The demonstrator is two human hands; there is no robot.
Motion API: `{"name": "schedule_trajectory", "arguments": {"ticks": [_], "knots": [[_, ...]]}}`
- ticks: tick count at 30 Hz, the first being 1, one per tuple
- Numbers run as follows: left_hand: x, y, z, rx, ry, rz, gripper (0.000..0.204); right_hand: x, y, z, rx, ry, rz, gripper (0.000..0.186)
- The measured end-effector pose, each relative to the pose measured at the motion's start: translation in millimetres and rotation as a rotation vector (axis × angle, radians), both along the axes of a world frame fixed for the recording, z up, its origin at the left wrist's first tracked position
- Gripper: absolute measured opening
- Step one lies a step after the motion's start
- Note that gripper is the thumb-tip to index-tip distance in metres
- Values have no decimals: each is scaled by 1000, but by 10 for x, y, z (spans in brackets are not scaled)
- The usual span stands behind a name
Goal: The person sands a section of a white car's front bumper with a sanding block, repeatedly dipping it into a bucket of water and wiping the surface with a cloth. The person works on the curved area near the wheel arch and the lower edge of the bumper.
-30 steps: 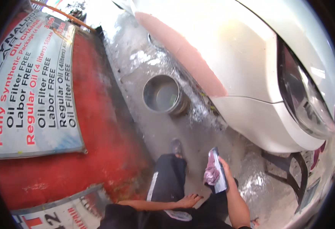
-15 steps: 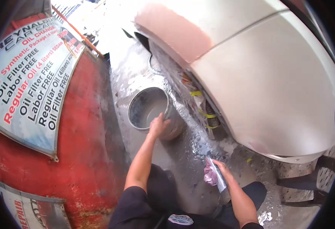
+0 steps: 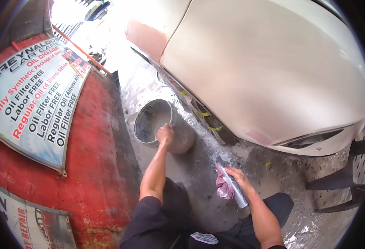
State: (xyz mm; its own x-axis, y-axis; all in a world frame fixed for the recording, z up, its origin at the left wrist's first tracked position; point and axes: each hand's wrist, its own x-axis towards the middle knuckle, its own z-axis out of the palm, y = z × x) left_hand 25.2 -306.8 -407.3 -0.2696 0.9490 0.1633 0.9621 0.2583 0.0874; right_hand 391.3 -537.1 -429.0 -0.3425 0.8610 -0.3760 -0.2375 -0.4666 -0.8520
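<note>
A dark grey bucket (image 3: 182, 135) stands on the wet ground ahead of me, its inside coated with grey residue. My left hand (image 3: 165, 135) is closed over the near right part of its rim. Lower and to the right, my right hand (image 3: 238, 177) grips a long, flat grey block (image 3: 233, 189) that resembles a sanding block. A crumpled pink cloth (image 3: 224, 186) lies along the block's left side, held together with it. Both are in the air, apart from the bucket. The right fingertips are partly hidden behind the block.
A pale car body (image 3: 253, 79) with a pinkish patch (image 3: 147, 39) fills the upper right. Yellow tape (image 3: 202, 113) hangs along its lower edge. At left stands a red wall (image 3: 95, 137) bearing a printed sign (image 3: 37, 95). A dark plastic chair (image 3: 336, 182) is at right.
The view has shifted, bringing the car's headlamp opening in at right. My left hand stays on the bucket rim. The right hand still holds the block and cloth, now turned slightly.
</note>
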Motion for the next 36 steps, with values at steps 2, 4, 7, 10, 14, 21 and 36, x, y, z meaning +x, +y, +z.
{"name": "schedule_trajectory", "arguments": {"ticks": [2,4,7,10,14,21,36], "knots": [[174,-108,19,-5,-2,-2,37,38,45,-171,9,-16,-8,67],[288,-273,30,-16,8,-37,37,66,44,-142,-6,12,2,66],[614,-563,60,-28,6,-75,36,86,38,-71,15,26,-27,61],[842,-863,41,-72,26,-133,35,102,54,25,14,97,-7,56],[1204,-1304,-5,-20,21,-211,32,108,100,106,54,173,-13,56],[1458,-1804,26,25,-85,-312,35,125,172,188,181,231,-15,60],[2281,-2708,460,94,-1271,-348,61,-330,286,340,305,309,-388,53]]}}
